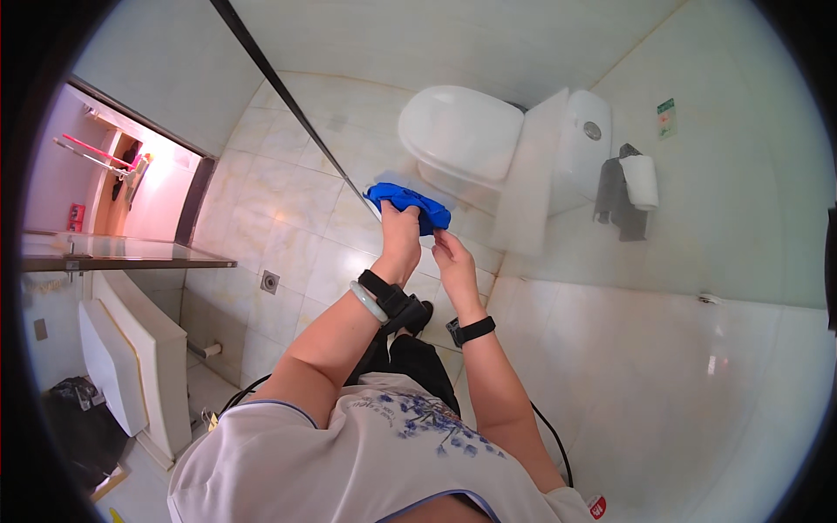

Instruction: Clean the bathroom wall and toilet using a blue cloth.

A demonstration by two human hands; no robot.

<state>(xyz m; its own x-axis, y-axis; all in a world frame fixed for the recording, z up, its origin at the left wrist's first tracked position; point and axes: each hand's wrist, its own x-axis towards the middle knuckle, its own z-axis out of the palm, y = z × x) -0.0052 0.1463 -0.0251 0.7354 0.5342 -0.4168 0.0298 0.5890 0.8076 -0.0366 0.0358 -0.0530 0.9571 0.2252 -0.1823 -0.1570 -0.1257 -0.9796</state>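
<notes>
In front of me I hold a glossy blue bundle (410,205), loosely folded; whether it is cloth or plastic I cannot tell. My left hand (399,234) is closed on its near side, thumb on top. The fingers of my right hand (453,254) are pinched together at the bundle's lower right edge. Just beyond it stands a white toilet (462,129) with its lid down. Dark straps with small devices sit on both wrists, and a pale bangle is on the left one.
A dark-edged bar (288,96) runs from the top down toward the bundle. A toilet paper roll (641,181) hangs at the right. A drain (270,281) is set in the tiled floor. A black bag (80,431) lies at lower left, below a glass shelf edge (148,261).
</notes>
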